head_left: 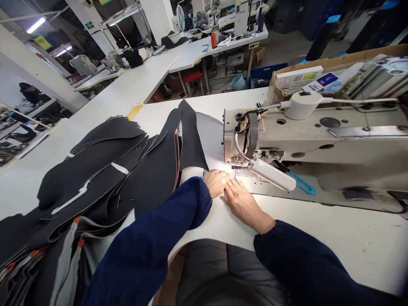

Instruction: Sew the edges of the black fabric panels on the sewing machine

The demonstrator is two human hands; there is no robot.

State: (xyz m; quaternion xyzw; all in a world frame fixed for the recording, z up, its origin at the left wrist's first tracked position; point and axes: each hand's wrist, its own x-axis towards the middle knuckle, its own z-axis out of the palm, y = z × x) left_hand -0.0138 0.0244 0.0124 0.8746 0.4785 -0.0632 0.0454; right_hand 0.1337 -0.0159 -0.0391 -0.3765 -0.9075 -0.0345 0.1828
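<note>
My left hand [217, 182] is closed, its fingers curled down on the bed in front of the sewing machine [318, 148]. Close against it, my right hand [240, 199] has its fingers bent and pressed together near the needle area. Whatever the fingertips pinch is small, washed out by the lamp light and partly hidden. A dark grey fabric panel [191, 140] lies just left of the machine head, its lower corner close to my left hand. Beside it, another dark panel [156, 161] carries an orange-edged strip [176, 159].
Stacked dark fabric pieces [92, 170] cover the table's left side, with more orange-tagged pieces [66, 255] hanging at the front. A white lamp [272, 173] juts out before the machine head. Blue-handled snips [301, 182] lie on the machine bed. A cardboard box [357, 53] stands behind.
</note>
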